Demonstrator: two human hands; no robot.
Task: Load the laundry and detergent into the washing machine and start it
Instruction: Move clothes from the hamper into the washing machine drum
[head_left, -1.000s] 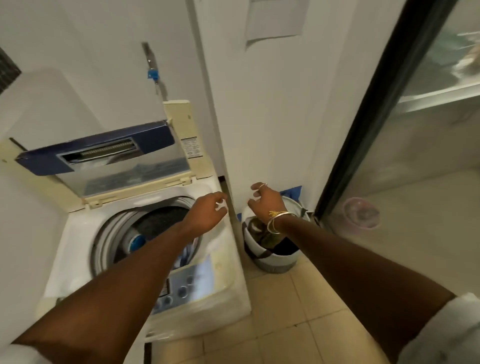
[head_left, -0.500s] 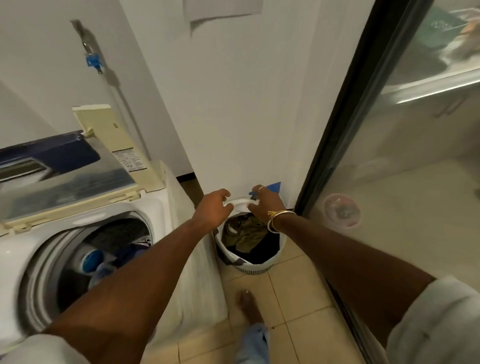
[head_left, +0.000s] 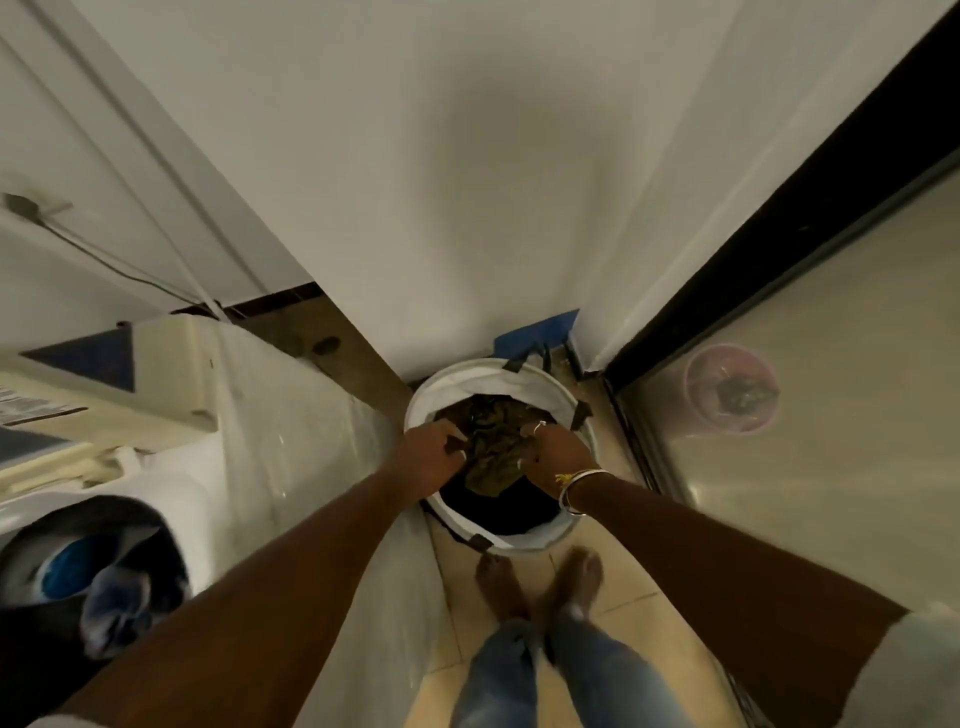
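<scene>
Laundry bunched in basket, no clear axis | left hand, right hand grip clenched on it

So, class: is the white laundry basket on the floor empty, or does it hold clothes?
Not empty. The laundry basket holds an olive garment over dark clothes.

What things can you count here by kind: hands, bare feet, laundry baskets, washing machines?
Hands: 2, left hand and right hand
Bare feet: 2
Laundry baskets: 1
Washing machines: 1
Total: 6
</scene>
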